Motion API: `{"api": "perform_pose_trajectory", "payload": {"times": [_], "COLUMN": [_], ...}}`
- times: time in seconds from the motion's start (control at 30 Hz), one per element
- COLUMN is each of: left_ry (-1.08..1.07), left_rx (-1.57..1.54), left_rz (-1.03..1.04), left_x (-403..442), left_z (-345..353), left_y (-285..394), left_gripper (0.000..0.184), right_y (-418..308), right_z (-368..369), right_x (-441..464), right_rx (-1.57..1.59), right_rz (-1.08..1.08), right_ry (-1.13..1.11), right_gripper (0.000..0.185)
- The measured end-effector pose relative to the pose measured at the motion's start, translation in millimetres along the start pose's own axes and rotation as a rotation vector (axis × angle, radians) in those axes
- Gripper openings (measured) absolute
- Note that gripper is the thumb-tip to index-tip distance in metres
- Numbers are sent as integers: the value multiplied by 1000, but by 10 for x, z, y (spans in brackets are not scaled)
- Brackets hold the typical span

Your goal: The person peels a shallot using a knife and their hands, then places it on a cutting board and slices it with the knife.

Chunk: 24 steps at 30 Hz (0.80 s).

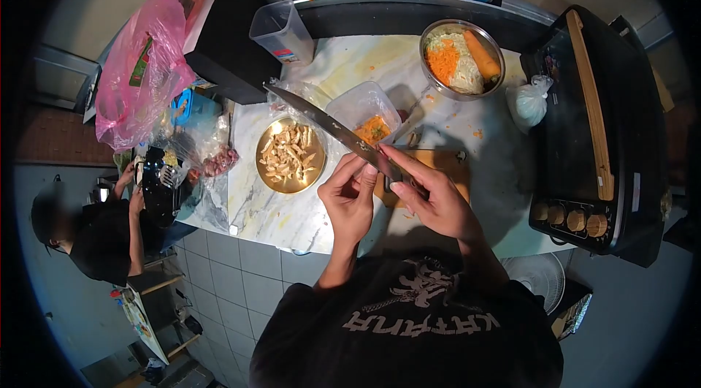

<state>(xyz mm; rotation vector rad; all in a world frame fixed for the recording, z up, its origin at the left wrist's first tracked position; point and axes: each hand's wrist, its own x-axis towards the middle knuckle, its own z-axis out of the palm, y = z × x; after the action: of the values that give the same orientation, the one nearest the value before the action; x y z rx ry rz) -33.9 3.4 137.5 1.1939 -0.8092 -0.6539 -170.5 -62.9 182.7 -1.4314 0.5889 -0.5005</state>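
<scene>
Head view: marble-look counter [252, 205], a person in a black tee at its near edge. Knife [314, 116] is held up in the air above the counter, btwn middle & near edge, tip toward the far L corner. L hand [349, 202] pinches the blade btwn thumb & fingers; R hand [442, 202] holds the handle end, so most of the handle's hidden.

Under the hands, by the near edge: board [456, 165], partly covered by R hand. Tub [345, 108] w/ orange bits sits beyond, part hidden by the blade. Toward the L edge: gold dish [292, 188] of pale strips, prob. meat, can't confirm. Nr far edge, R of middle: steel bowl [467, 96] w/ grated carrot, pale shreds & a whole carrot [482, 57]. Knotted bag [529, 104] nr R edge, contents unclear, beside black oven [562, 118].

Past L edge, under a pink bag [150, 66], another person [102, 234] works; what they're holding is too small to tell. Corners of the shot are black.
</scene>
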Motion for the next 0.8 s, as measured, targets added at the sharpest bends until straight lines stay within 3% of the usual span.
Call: {"api": "perform_pose_trajectory", "payload": {"times": [0.23,0.47,0.53,0.8], "left_ry": [84,28,12,15], "left_rx": [16,-23,-193,-187], "left_rz": [17,-13,-155,-131], "left_x": [-40,-23,-7,56], "left_z": [32,31,5,-49], "left_y": [-66,-72,-75,-74], "left_gripper": [20,21,24,25], "right_y": [110,202,201,264], "right_z": [-88,-64,-90,-94], "right_x": [3,1,0,21], "right_rx": [83,265,288,299], "right_rz": [12,-87,-63,-53], "right_ry": [-60,-50,-73,-80], "right_gripper": [45,43,41,44]}}
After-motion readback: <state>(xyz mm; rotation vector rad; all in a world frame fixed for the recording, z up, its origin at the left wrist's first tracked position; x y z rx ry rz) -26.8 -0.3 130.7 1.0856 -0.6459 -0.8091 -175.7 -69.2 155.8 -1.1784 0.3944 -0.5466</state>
